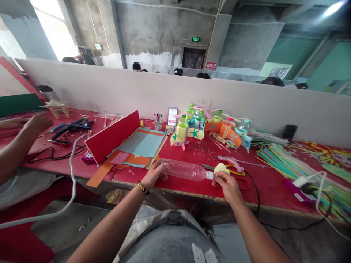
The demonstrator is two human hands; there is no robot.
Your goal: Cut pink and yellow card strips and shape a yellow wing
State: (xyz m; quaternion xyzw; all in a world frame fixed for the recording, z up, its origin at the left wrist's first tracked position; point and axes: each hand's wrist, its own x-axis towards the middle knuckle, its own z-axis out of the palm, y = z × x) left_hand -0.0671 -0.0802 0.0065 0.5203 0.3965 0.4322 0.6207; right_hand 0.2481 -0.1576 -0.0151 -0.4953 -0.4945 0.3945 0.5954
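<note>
A clear plastic bottle [184,170] lies on its side near the front edge of the red table [192,149]. My left hand [154,174] grips the bottle's base end. My right hand [227,182] pinches at the bottle's white neck, where a pale yellow foam piece [221,168] sits against it. Just behind my right hand lie a pink-and-white glue gun [229,161] and yellow-handled scissors [236,171].
Several bottle airplanes [192,126] decorated with coloured foam stand at the back. Coloured sheets [137,146] and a red board [115,136] lie to the left. Coloured strips [287,160] cover the right. Another person's hand [35,122] rests at far left by black tools [72,128]. A white partition [109,87] stands behind.
</note>
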